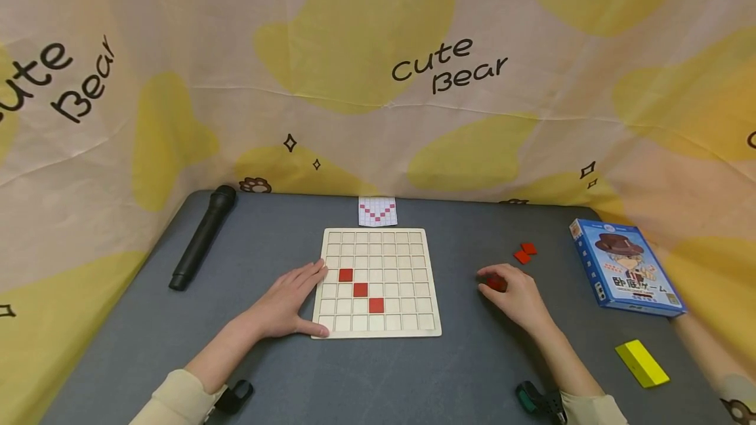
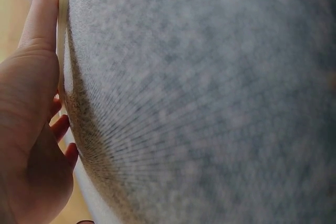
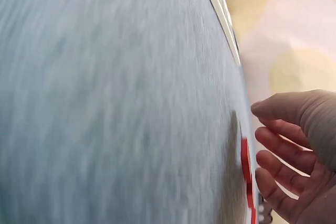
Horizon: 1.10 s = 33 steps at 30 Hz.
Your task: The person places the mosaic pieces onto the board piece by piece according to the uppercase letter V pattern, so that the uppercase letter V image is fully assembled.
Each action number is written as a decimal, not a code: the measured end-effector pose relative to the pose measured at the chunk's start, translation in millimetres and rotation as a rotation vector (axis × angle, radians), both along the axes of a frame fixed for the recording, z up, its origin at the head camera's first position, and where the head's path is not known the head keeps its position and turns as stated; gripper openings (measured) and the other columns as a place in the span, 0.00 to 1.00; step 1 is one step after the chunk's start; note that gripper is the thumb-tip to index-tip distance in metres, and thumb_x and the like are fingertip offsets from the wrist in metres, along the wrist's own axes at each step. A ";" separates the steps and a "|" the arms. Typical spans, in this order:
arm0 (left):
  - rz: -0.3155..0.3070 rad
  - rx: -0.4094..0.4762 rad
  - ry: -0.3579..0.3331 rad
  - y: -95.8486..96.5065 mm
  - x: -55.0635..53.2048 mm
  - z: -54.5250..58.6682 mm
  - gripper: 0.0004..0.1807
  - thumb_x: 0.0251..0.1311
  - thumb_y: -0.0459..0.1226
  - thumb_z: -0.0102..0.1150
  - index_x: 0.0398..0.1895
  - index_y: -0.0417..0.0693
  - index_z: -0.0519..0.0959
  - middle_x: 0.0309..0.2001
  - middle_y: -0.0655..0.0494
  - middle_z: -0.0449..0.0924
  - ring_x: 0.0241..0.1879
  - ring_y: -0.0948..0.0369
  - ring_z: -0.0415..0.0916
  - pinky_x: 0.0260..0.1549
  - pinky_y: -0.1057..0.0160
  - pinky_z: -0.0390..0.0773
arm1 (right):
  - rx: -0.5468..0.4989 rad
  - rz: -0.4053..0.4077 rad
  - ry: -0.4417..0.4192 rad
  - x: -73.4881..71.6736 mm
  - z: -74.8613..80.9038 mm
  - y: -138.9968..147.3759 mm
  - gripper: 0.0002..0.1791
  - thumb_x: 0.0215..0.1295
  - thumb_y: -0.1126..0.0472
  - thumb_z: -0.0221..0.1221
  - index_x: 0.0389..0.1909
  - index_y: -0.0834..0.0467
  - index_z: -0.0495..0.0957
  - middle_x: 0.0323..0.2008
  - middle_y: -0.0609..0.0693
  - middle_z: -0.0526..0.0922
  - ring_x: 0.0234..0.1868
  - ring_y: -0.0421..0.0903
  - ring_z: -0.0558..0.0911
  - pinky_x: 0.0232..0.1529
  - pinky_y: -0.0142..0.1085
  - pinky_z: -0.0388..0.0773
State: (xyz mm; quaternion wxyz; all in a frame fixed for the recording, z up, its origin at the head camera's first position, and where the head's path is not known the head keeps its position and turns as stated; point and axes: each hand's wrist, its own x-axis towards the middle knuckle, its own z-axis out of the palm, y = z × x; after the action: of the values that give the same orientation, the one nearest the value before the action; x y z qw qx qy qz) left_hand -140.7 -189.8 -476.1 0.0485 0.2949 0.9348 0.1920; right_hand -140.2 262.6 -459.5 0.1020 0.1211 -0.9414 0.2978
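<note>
A white gridded board lies in the middle of the table, with three red square tiles set in a descending diagonal on it. My left hand rests along the board's left edge, fingers straight and thumb at the lower left corner. To the right of the board, my right hand hovers over red tiles, which it partly hides. In the right wrist view, its fingers are loosely bent and apart from the red tiles on the table. Two more loose tiles lie just beyond that hand.
A small card with a V-shaped pattern lies behind the board. A black microphone is at the left. A blue game box and a yellow block lie at the right, where another person's arm shows beside the table.
</note>
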 end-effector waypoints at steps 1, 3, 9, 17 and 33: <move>0.001 -0.001 -0.006 0.2 -0.1 0.6 0.65 0.41 0.73 0.61 0.74 0.40 0.57 0.75 0.45 0.52 0.72 0.45 0.52 0.64 0.40 0.56 | 0.009 -0.008 -0.004 0.9 0.5 3.8 0.12 0.55 0.65 0.70 0.41 0.57 0.85 0.40 0.51 0.84 0.37 0.49 0.81 0.40 0.48 0.77; 0.002 -0.009 -0.016 0.4 -0.1 1.3 0.65 0.41 0.74 0.60 0.75 0.40 0.57 0.75 0.45 0.52 0.72 0.45 0.52 0.65 0.41 0.56 | 0.021 -0.022 -0.015 2.8 1.6 10.4 0.12 0.55 0.65 0.70 0.41 0.57 0.84 0.39 0.51 0.83 0.36 0.49 0.80 0.40 0.47 0.77; 0.005 -0.019 -0.021 1.2 0.3 2.2 0.65 0.41 0.73 0.61 0.75 0.40 0.57 0.75 0.45 0.52 0.72 0.45 0.52 0.65 0.40 0.56 | 0.060 -0.051 -0.043 4.6 1.0 21.5 0.13 0.56 0.63 0.70 0.42 0.59 0.83 0.37 0.51 0.82 0.34 0.48 0.78 0.37 0.45 0.75; 0.012 -0.015 -0.028 0.4 0.0 2.0 0.65 0.40 0.73 0.62 0.75 0.41 0.56 0.76 0.46 0.51 0.72 0.46 0.51 0.65 0.41 0.56 | 0.041 -0.022 -0.049 1.3 -3.4 19.6 0.15 0.56 0.65 0.69 0.46 0.60 0.83 0.36 0.51 0.83 0.37 0.50 0.80 0.39 0.47 0.76; 0.015 -0.033 -0.032 1.0 0.3 2.8 0.66 0.40 0.74 0.61 0.75 0.41 0.56 0.76 0.47 0.50 0.73 0.47 0.51 0.66 0.41 0.55 | -0.004 -0.021 -0.047 -1.1 -5.4 7.5 0.16 0.55 0.64 0.70 0.45 0.59 0.83 0.37 0.51 0.83 0.39 0.50 0.82 0.41 0.47 0.78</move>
State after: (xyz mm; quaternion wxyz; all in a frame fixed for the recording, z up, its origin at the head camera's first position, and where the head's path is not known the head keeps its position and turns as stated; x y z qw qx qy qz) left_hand -140.4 -188.7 -473.4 0.0671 0.2839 0.9391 0.1815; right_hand -141.3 270.1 -464.9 0.0834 0.1038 -0.9442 0.3012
